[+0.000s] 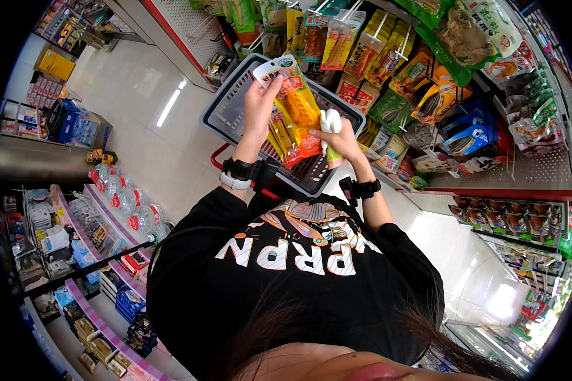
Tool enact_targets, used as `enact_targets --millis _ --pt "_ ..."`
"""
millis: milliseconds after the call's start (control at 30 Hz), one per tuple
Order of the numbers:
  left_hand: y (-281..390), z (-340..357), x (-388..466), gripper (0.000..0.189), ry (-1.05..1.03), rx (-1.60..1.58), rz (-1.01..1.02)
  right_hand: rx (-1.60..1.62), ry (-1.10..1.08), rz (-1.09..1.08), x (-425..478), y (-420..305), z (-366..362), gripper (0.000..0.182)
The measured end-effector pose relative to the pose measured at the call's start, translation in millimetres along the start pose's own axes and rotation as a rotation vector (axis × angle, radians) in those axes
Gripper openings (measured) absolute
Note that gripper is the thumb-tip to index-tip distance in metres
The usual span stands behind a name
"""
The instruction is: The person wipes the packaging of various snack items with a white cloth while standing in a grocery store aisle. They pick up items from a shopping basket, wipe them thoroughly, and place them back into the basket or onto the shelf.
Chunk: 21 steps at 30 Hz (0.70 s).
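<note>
My left hand (261,107) grips the top edge of a yellow and red snack packet (299,105), thumb on its front. A second yellow packet (282,131) lies against it, lower and to the left. My right hand (339,138) holds the lower right edge of the first packet, and a white cloth-like bundle (331,121) with a pinkish-green end is caught in the same hand. Under both hands is a grey plastic shopping basket (221,90) with a red handle (215,155). What supports the basket is hidden.
Snack packets (379,43) hang on hooks before me and to the right, close to the basket. Large water bottles (145,216) stand on the floor at left, beside shelves of packaged goods (95,228). More packaged food (510,216) fills a shelf at right.
</note>
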<state>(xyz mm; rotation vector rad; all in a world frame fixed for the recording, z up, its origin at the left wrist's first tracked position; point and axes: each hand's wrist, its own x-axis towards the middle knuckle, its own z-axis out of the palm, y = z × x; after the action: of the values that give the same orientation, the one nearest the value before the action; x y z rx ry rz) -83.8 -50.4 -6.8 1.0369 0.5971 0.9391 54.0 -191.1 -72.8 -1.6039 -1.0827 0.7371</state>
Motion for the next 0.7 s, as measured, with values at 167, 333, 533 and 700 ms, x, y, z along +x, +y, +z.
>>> enact_targets --millis 167,333,533,700 --pt "14 -27 12 0.026 -0.178 0.310 -0.298 -0.137 -0.008 -0.018 1 4 -9 0.031" --pt "19 -4 17 0.014 -0.122 -0.167 -0.042 -0.389 0.015 -0.108 -1 21 -9 0.033" --pt "18 15 53 0.018 -0.246 -0.242 0.176 -0.496 0.015 -0.136 -3 64 3 0.029" --pt "1 37 80 0.022 -0.448 -0.189 0.115 -0.641 -0.036 -0.158 -8 73 17 0.027"
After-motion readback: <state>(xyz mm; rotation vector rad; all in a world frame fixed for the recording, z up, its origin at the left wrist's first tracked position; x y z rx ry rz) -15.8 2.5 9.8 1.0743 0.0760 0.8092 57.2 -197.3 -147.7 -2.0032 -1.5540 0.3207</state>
